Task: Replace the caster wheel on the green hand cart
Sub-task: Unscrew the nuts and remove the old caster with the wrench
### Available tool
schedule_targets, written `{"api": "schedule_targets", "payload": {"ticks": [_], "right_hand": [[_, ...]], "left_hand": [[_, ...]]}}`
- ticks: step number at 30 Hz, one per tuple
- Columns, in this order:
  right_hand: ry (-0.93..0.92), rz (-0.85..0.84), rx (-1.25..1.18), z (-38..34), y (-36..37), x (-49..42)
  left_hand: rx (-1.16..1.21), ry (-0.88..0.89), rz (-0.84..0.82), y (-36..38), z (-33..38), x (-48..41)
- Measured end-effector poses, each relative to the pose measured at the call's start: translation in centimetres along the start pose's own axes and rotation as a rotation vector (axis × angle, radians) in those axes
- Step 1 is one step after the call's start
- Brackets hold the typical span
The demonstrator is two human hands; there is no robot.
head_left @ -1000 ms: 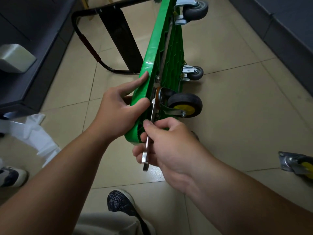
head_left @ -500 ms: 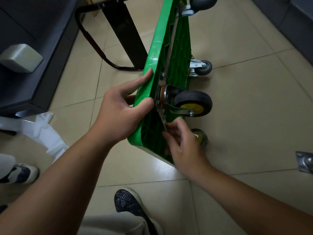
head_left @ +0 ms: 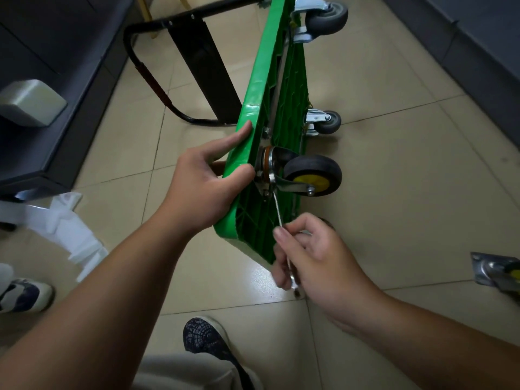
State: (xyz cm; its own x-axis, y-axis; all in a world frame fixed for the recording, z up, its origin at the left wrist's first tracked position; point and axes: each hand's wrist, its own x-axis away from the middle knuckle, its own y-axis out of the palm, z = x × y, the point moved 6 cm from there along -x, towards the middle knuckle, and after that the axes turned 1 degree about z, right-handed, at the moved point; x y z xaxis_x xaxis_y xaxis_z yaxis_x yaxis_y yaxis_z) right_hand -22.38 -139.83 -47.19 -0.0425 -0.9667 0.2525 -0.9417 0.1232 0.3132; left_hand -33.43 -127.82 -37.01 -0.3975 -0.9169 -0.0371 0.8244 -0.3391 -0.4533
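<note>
Your left hand (head_left: 202, 187) clasps the top edge of the green cart (head_left: 270, 80), with the thumb hooked over onto the ribbed underside and the forefinger stretched along the rim. Your right hand (head_left: 318, 254) has its fingers curled round the shaft of a thin wrench (head_left: 277, 212), thumb pressed near the top.

The cart stands on its side on the tiled floor (head_left: 394, 192), so its underside faces right and the wheel mounts are open to you. The left hand's job looks to be bracing the deck against the wrench's pull.

The caster wheel (head_left: 312, 175), black tyre with a yellow hub, sits on its metal plate near the cart's close corner. That plate is just beside your left thumb. The wrench runs up from your right hand, and its far end meets the plate's lower corner, likely on a bolt there; the head itself is too small to make out.

Another caster (head_left: 495, 270) lies on the floor well off to the right. I cannot tell whether it is the old one or a spare.
</note>
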Motion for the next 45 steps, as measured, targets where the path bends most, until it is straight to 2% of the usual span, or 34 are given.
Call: {"api": "schedule_targets", "payload": {"ticks": [6,12,23,29,35,41,45], "right_hand": [[0.231,0.063,-0.319,-2.6,3.5,0.0],[0.335,0.063,-0.399,-4.0,4.3,0.1],[0.371,0.188,-0.454,-4.0,4.3,0.5],[0.445,0.087,-0.481,-4.8,5.3,-0.1],[0.510,0.058,-0.573,-5.7,5.7,-0.5],[0.453,-0.042,-0.493,-5.9,6.2,-0.2],[0.411,-0.011,-0.443,-5.2,5.8,-0.7]], "left_hand": [[-0.034,0.025,0.018,-0.1,0.2,0.0],[-0.047,0.051,0.025,-0.1,0.3,-0.1],[-0.044,0.076,0.004,-0.1,0.3,0.0],[-0.061,0.089,0.028,-0.2,0.1,-0.1],[-0.073,0.119,0.046,-0.2,0.3,-0.2],[-0.099,0.115,0.048,-0.3,0.2,-0.2],[-0.094,0.105,0.040,-0.2,0.3,-0.1]]}}
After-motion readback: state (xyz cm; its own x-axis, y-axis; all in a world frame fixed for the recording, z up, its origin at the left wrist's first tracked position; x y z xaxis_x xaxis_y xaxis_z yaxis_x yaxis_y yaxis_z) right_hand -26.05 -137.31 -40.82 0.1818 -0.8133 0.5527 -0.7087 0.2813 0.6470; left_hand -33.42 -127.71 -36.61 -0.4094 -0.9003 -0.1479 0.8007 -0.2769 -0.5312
